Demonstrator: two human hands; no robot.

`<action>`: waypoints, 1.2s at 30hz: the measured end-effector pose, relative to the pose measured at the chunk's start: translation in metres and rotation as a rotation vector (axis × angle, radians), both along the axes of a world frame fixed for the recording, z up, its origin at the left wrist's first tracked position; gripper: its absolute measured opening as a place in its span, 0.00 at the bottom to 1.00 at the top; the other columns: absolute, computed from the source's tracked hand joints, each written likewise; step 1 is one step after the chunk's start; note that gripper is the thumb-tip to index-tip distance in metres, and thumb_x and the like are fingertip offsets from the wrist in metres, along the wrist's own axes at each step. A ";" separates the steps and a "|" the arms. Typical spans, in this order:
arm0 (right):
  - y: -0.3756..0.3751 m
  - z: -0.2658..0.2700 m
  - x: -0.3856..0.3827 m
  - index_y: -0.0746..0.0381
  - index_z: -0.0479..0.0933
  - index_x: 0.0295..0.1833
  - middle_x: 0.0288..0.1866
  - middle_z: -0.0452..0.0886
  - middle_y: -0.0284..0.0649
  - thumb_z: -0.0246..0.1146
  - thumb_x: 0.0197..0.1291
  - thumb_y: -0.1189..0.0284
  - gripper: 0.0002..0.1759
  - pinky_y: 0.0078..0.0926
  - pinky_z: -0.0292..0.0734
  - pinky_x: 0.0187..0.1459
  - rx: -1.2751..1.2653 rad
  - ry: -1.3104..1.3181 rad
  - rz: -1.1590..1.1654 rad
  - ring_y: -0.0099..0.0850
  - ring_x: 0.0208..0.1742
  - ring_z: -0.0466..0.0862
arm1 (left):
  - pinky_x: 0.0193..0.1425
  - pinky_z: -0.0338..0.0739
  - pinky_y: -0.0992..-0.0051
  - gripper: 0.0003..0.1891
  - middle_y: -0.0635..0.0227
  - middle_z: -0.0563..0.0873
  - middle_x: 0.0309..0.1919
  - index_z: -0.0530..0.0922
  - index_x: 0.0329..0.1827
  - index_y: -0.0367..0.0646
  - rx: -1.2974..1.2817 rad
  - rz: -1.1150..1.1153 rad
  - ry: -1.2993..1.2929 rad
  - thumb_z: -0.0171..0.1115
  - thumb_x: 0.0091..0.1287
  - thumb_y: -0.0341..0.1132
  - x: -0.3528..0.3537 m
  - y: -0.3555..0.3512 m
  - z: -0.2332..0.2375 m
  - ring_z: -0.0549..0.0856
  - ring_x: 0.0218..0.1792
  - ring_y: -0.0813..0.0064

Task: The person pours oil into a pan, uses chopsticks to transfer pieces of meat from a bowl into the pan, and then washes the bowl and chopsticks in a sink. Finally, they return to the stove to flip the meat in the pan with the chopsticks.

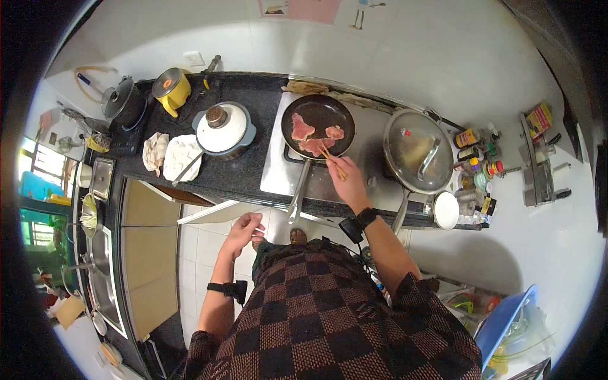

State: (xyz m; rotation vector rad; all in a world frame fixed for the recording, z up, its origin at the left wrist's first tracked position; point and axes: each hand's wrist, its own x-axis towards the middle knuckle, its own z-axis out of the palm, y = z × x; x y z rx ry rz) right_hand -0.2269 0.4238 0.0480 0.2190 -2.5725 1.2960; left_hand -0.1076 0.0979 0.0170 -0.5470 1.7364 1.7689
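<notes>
My right hand (pixel 347 180) is closed around a pair of wooden chopsticks (pixel 329 156). Their tips touch a slice of raw-looking pink meat (pixel 313 147) in the lower part of a dark frying pan (pixel 342 120). Two more meat pieces lie in the same pan: a larger slice (pixel 301 128) on the left and a small one (pixel 334 132) on the right. The pan sits on the steel stove, its long handle (pixel 299 196) pointing toward my body. Away from the pan, my left hand (pixel 244 231) hangs in front of me with loosely bent fingers and nothing visible in it.
Right of the pan stands a wok with a domed lid (pixel 418 150). Seasoning bottles (pixel 468 152) and a white bowl (pixel 446 210) are farther right. On the left are a lidded pot (pixel 221 130), a white dish (pixel 182 158) with a utensil across it, a cloth (pixel 154 154) and a yellow pot (pixel 172 88).
</notes>
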 end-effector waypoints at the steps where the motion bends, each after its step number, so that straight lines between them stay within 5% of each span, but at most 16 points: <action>1: -0.002 -0.004 -0.002 0.63 0.82 0.55 0.43 0.81 0.48 0.64 0.71 0.67 0.13 0.41 0.80 0.45 0.010 0.003 -0.008 0.50 0.43 0.83 | 0.40 0.84 0.76 0.24 0.62 0.84 0.42 0.76 0.58 0.36 0.000 0.005 -0.001 0.60 0.77 0.51 0.003 -0.004 0.003 0.85 0.37 0.76; 5: -0.006 -0.015 -0.006 0.63 0.82 0.54 0.43 0.81 0.49 0.64 0.71 0.67 0.13 0.41 0.79 0.45 0.011 0.024 -0.014 0.51 0.42 0.83 | 0.42 0.83 0.78 0.19 0.64 0.86 0.38 0.77 0.59 0.37 -0.034 0.095 0.073 0.61 0.77 0.45 0.014 -0.007 0.003 0.85 0.37 0.79; 15: -0.009 -0.012 0.000 0.63 0.82 0.53 0.43 0.81 0.47 0.64 0.71 0.68 0.12 0.39 0.80 0.45 0.034 0.042 0.001 0.49 0.44 0.84 | 0.41 0.80 0.79 0.27 0.62 0.88 0.44 0.70 0.70 0.33 -0.016 -0.257 0.107 0.63 0.77 0.44 -0.018 0.060 -0.010 0.83 0.36 0.83; 25: -0.017 -0.004 0.004 0.61 0.82 0.55 0.47 0.82 0.46 0.60 0.74 0.64 0.14 0.41 0.80 0.49 0.099 -0.072 -0.100 0.49 0.47 0.84 | 0.41 0.82 0.78 0.11 0.64 0.85 0.45 0.78 0.57 0.33 0.141 -0.261 0.092 0.54 0.79 0.29 -0.039 0.077 -0.009 0.88 0.41 0.75; 36: -0.019 -0.007 0.005 0.59 0.82 0.57 0.47 0.82 0.46 0.57 0.76 0.59 0.18 0.42 0.80 0.49 0.136 -0.097 -0.131 0.49 0.48 0.84 | 0.43 0.82 0.76 0.10 0.66 0.84 0.42 0.78 0.55 0.32 0.140 -0.239 0.106 0.54 0.79 0.28 -0.036 0.079 -0.020 0.88 0.40 0.74</action>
